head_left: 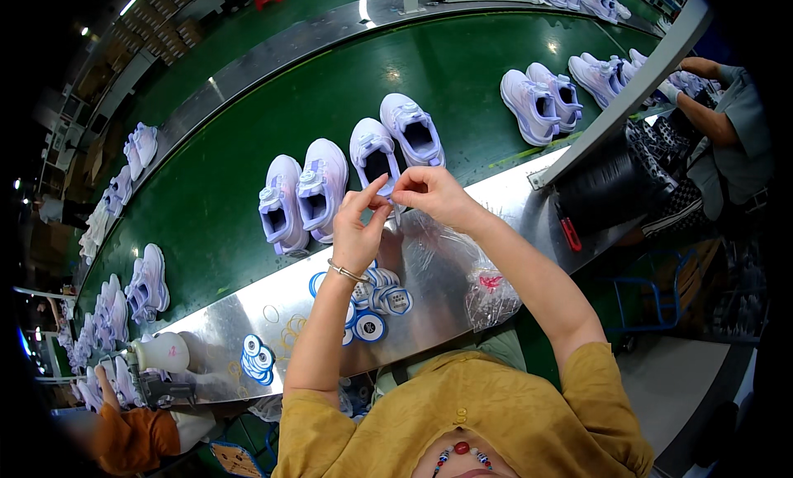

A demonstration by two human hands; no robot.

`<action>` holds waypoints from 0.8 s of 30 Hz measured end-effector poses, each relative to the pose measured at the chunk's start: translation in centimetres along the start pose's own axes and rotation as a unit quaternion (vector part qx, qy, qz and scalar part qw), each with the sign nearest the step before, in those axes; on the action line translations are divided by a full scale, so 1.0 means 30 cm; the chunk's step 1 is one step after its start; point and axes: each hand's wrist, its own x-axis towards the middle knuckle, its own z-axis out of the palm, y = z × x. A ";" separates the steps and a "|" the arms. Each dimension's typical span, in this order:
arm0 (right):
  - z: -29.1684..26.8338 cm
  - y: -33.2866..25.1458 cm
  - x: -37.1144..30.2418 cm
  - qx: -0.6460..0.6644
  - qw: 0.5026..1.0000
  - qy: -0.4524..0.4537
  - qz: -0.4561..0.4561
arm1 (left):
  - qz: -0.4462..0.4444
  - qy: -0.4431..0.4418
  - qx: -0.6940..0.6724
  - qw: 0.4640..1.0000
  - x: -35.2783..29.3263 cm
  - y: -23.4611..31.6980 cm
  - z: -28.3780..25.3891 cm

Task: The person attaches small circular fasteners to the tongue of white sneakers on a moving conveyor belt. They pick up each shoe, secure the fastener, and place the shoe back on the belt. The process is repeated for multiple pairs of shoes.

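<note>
My left hand and my right hand meet over the metal ledge, just behind the heel of a lavender sneaker. Thumb and forefinger of each are pinched together. What lies between the fingertips is too small to make out. Close beside that shoe stands another lavender sneaker. To the left of my hands is a pair, one sneaker next to another. Below my left wrist, blue-and-white round tags lie in a loose pile.
A clear plastic bag of small fasteners and more tags rest on the metal ledge. More shoes stand on the green conveyor belt. A grey post slants at right. Co-workers sit at both sides.
</note>
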 end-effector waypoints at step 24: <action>-0.013 0.004 0.018 -0.081 0.995 -0.058 -0.016 | -0.113 -0.015 -0.138 0.984 0.001 -0.060 0.009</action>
